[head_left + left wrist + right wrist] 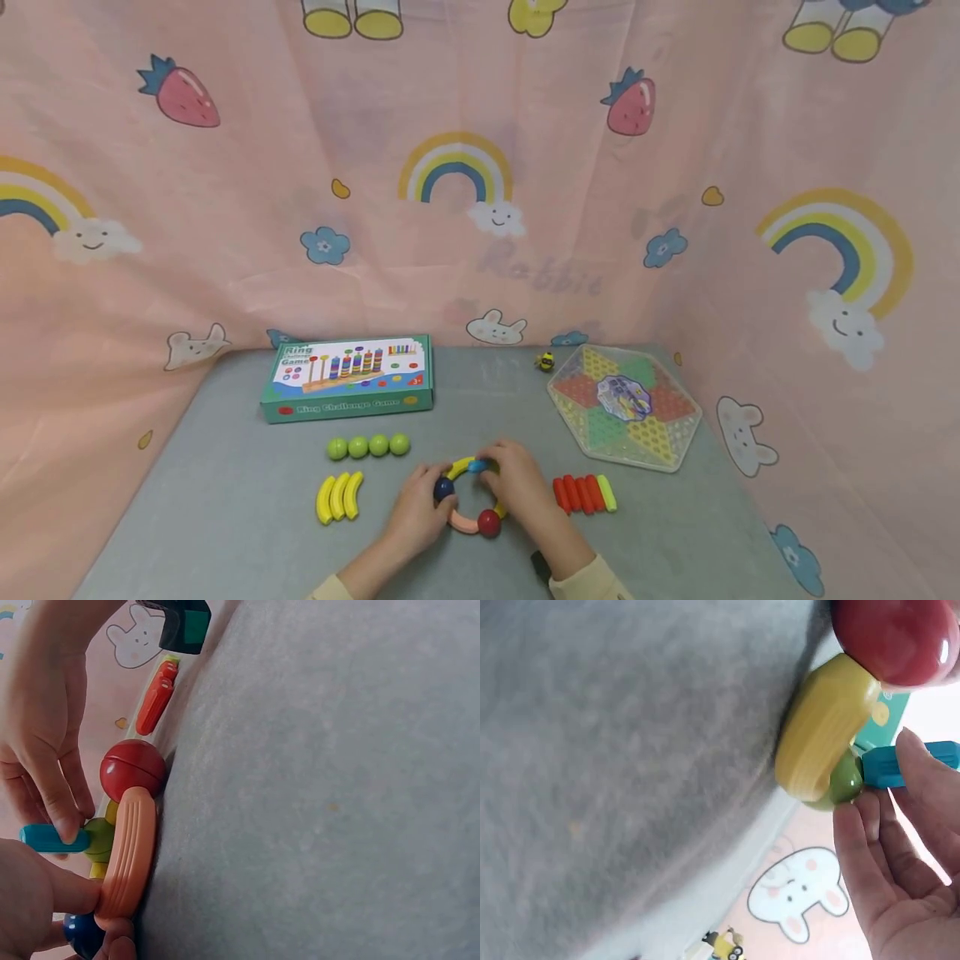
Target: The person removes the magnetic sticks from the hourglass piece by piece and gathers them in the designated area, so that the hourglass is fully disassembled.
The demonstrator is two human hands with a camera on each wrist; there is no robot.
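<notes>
A ring of curved sticks and balls lies on the table. It has a peach curved stick [129, 855], a red ball [489, 523], a dark blue ball [444, 489], yellow curved sticks [829, 727] and a green ball [845, 780]. My left hand [422, 510] holds the dark blue ball, its fingertips at the joint with the peach stick. On the ring's far right side, my right hand [521, 482] pinches a blue stick [885, 766] between thumb and fingers. That stick's end meets the green ball, and in the head view the hand hides this ball.
Left of the ring are a row of green balls [368, 447] and several yellow curved sticks [340, 497]. Red sticks [579, 494] with one light green stick [607, 492] lie right. Behind stand a game box [348, 379], a hexagonal board [626, 408] and a small bee figure [545, 361].
</notes>
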